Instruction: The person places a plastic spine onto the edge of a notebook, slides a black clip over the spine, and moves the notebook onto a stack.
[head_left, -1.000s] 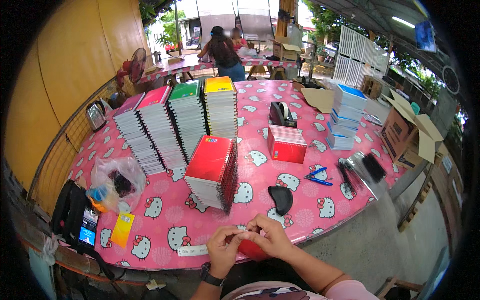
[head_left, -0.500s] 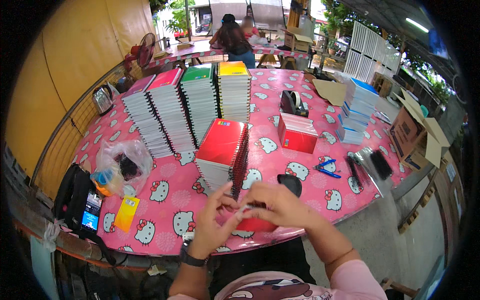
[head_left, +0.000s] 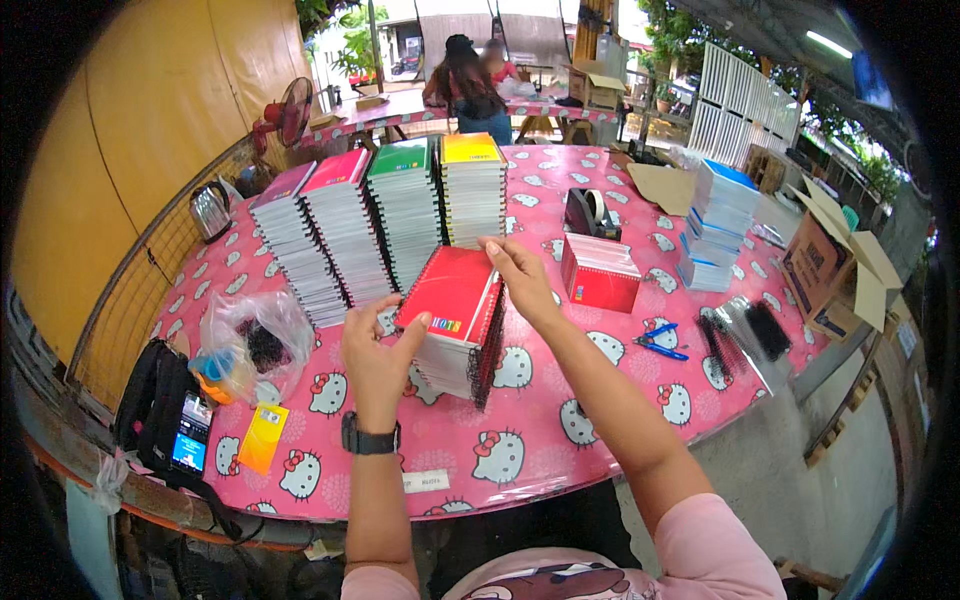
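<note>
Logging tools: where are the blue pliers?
The blue pliers lie right of centre in the head view, on the pink table, left of the black coils.

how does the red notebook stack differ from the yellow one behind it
The red stack has a red top cover, while the yellow stack has a yellow one. The red stack looks shorter; the yellow stack looks taller. The left hand and right hand are at the red stack's top, while neither touches the yellow stack. Both show pale page edges and stand on the pink tablecloth.
</note>
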